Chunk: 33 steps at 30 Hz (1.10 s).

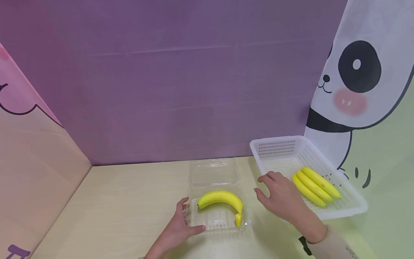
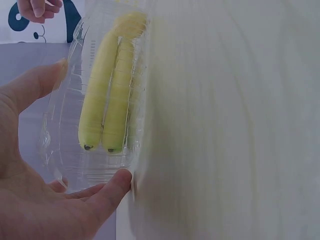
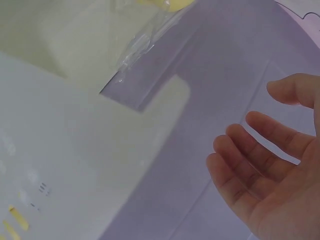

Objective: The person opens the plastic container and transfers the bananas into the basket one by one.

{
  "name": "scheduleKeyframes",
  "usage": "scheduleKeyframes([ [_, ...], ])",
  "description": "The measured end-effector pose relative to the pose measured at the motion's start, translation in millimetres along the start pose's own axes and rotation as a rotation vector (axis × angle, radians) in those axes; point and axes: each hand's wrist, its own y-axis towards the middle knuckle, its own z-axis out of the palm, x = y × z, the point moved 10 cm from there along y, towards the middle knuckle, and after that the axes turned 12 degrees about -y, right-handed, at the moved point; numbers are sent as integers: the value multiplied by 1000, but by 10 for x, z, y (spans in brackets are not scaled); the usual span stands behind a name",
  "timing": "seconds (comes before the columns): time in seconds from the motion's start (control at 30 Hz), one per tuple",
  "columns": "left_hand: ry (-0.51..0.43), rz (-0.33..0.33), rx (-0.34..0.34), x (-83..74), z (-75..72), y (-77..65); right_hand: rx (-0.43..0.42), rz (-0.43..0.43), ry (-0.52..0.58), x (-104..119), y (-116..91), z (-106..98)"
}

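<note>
A clear plastic clamshell box (image 1: 213, 172) lies on the table with its lid laid back. A yellow banana (image 1: 223, 196) rests curved inside. Two yellow lengths show through the plastic in the left wrist view; I cannot tell whether one is a reflection. My left hand (image 1: 176, 226) holds the box's left end, thumb at the front corner and fingers round the side. My right hand (image 1: 283, 198) hovers beside the left rim of a white basket (image 1: 350, 208), its fingers loosely bent and holding nothing. Several bananas (image 1: 313, 185) lie together in that basket.
A pale wooden table (image 1: 113, 201) runs back to a purple backdrop (image 1: 194, 90). Printed panels flank it, with a panda picture (image 1: 359, 68) on the right, close behind the basket. A dark strap end (image 1: 305, 245) hangs by my right sleeve.
</note>
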Motion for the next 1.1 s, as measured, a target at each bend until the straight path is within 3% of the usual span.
scheduleKeyframes([
  [1.1,-27,-2,8,-21,7,-20,9,-29,69,340,116,245],
])
